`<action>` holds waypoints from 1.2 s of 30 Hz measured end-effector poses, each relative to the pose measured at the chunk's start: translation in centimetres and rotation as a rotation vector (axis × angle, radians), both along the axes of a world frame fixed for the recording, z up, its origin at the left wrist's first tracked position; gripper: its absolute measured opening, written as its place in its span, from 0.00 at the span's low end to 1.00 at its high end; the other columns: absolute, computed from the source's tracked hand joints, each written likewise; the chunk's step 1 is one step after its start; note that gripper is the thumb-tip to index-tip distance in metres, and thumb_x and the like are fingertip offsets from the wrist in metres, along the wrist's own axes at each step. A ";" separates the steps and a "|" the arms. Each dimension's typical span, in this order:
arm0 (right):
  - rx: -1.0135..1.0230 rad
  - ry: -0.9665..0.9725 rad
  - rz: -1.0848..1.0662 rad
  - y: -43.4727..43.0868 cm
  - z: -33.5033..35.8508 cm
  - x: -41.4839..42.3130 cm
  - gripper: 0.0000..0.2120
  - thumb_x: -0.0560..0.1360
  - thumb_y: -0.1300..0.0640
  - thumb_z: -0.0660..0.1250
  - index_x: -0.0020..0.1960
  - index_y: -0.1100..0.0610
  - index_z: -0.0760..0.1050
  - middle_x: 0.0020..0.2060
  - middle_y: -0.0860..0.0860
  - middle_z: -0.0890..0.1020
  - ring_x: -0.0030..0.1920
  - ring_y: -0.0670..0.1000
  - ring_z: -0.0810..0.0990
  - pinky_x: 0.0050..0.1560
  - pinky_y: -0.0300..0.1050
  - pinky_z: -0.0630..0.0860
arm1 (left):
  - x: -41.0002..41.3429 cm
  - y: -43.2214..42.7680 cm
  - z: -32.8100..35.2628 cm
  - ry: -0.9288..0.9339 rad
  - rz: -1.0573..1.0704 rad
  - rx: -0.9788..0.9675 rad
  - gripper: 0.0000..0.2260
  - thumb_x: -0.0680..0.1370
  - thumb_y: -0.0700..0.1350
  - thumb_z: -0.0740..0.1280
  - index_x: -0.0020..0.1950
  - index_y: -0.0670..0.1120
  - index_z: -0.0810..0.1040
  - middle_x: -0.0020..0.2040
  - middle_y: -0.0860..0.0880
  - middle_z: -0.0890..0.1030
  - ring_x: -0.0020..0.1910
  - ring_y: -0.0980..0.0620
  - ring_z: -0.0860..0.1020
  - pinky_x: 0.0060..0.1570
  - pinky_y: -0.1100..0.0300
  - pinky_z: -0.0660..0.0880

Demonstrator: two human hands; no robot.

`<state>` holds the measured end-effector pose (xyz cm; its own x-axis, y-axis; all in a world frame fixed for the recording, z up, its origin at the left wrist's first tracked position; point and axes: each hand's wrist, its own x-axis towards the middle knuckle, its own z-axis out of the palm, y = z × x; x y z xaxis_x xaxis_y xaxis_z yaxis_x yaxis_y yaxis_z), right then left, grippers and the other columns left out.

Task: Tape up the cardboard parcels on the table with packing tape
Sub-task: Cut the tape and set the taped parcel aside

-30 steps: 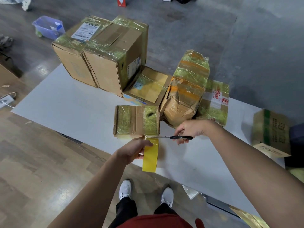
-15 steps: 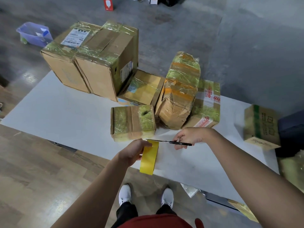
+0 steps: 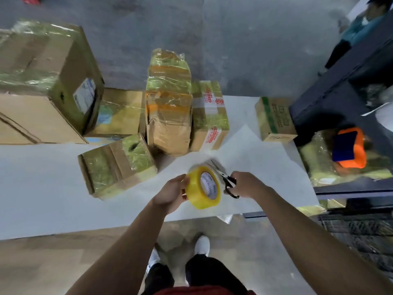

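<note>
My left hand [image 3: 172, 192] grips a yellow roll of packing tape [image 3: 203, 187] above the white table [image 3: 42, 188], its white core facing me. Just right of the roll, my right hand [image 3: 244, 184] holds black-handled scissors [image 3: 227, 182], blades pointing up-left behind the roll. A small taped cardboard parcel [image 3: 117, 165] lies on the table to the left of the roll, apart from both hands. Behind it stand a tall crumpled taped parcel [image 3: 168, 103], a parcel with red-printed tape [image 3: 209, 116] and a flat box [image 3: 119, 111].
Large cartons [image 3: 42, 81] fill the table's far left. A small box with a green stripe [image 3: 274, 120] sits at the table's right end, beside a dark bench [image 3: 331, 107] with an orange item [image 3: 350, 147]. A person sits at top right. My feet are below the table edge.
The tape strip between parcel and roll has been cut; the roll now hangs free and has turned to face me. Both hands moved right, away from the small parcel. The view swung right.
</note>
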<state>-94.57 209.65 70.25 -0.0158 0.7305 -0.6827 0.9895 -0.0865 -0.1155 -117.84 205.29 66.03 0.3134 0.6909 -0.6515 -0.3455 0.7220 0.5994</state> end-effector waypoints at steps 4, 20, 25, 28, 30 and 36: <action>0.086 -0.094 0.060 -1.3 -1.8 0.9 0.21 0.77 0.50 0.66 0.66 0.59 0.68 0.59 0.57 0.77 0.58 0.59 0.77 0.47 0.44 0.69 | 2.1 1.3 -1.1 0.375 0.066 -0.056 0.16 0.79 0.43 0.64 0.65 0.38 0.72 0.55 0.39 0.78 0.47 0.44 0.76 0.55 0.48 0.78; 0.349 -0.135 0.223 0.1 -1.3 -0.1 0.11 0.81 0.56 0.58 0.60 0.55 0.76 0.54 0.52 0.81 0.55 0.55 0.81 0.43 0.42 0.69 | 6.7 1.6 4.1 0.941 0.016 0.005 0.20 0.81 0.37 0.58 0.73 0.36 0.65 0.70 0.39 0.70 0.61 0.43 0.73 0.54 0.57 0.70; 0.434 -0.057 0.232 -0.1 -0.2 -2.3 0.11 0.82 0.57 0.57 0.60 0.57 0.74 0.55 0.53 0.79 0.56 0.56 0.80 0.45 0.43 0.70 | 6.4 1.9 5.7 0.928 -0.121 0.179 0.15 0.80 0.37 0.59 0.65 0.47 0.72 0.62 0.45 0.74 0.56 0.46 0.74 0.56 0.57 0.72; 0.465 -0.005 0.193 -0.1 1.1 -4.6 0.12 0.82 0.56 0.56 0.60 0.58 0.74 0.54 0.54 0.79 0.56 0.57 0.79 0.48 0.45 0.71 | 5.2 3.0 7.1 0.970 -0.192 0.335 0.10 0.78 0.39 0.57 0.40 0.52 0.69 0.46 0.49 0.72 0.41 0.51 0.71 0.48 0.55 0.70; 0.472 0.022 0.142 0.0 1.8 -6.6 0.12 0.81 0.57 0.56 0.59 0.57 0.75 0.54 0.54 0.79 0.55 0.57 0.78 0.48 0.45 0.71 | 3.5 3.3 8.0 0.996 -0.197 0.387 0.08 0.75 0.40 0.57 0.40 0.46 0.73 0.41 0.48 0.73 0.40 0.49 0.70 0.43 0.59 0.66; 0.509 0.046 0.009 -0.6 2.3 -14.6 0.13 0.81 0.57 0.55 0.57 0.57 0.77 0.53 0.55 0.81 0.54 0.58 0.79 0.45 0.44 0.68 | -4.0 3.8 9.0 0.945 -0.134 0.431 0.16 0.78 0.38 0.57 0.59 0.44 0.81 0.51 0.47 0.83 0.47 0.47 0.79 0.39 0.61 0.74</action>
